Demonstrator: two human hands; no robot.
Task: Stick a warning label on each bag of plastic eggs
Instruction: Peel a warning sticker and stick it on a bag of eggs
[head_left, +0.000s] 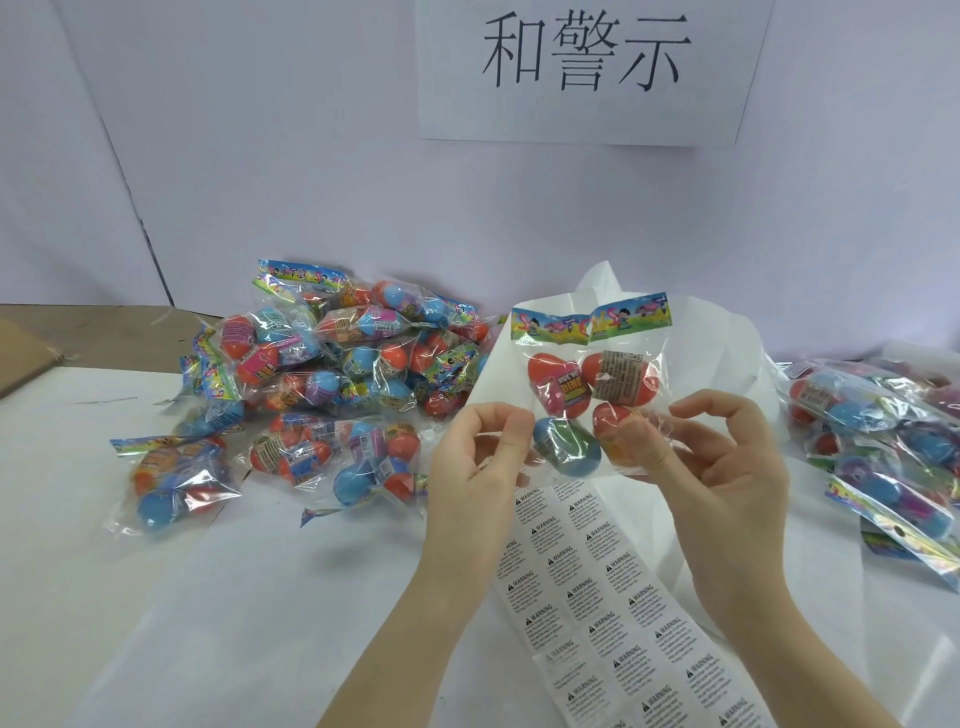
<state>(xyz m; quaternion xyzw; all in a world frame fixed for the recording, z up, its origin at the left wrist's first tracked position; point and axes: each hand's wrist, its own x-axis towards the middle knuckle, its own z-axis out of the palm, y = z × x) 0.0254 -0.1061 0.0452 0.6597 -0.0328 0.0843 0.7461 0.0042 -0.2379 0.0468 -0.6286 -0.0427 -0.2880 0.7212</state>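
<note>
held bag (589, 384): landmark. I've got it raised upright over the label sheet, header card on top, four eggs inside (two red above, blue and red below).
left hand (470, 467): at the bag's lower-left edge, thumb and forefinger pinched together on something small. Can't tell if that's the film edge, a peeled label, or both.
right hand (722, 467): at the bag's lower-right, thumb behind the film, forefinger curled over the front pinching the plastic, other fingers loose.
label sheet (613, 597): just below the held bag, flat on the white table (104, 467), running toward me.
unlabelled pile (322, 384): left of the held bag, heaped. My guess that these are undone.
second pile (878, 441): right of the held bag, probably finished ones.
risk 1: film is slack and crinkly, so a label could wrinkle or fold onto itself when pressed.
risk 2: eggs bulge, so a label over a curve may lift at the corners.
risk 3: label could cover the egg printing or land crooked.
risk 4: pinch slips and the bag drops onto the sheet.
text, sheet: "WARNING" with triangle on each label; fine print unreadable.
text, egg: "DINO" partly legible, rest blurred.
text, wall sign (587, 52): "和警示".
</note>
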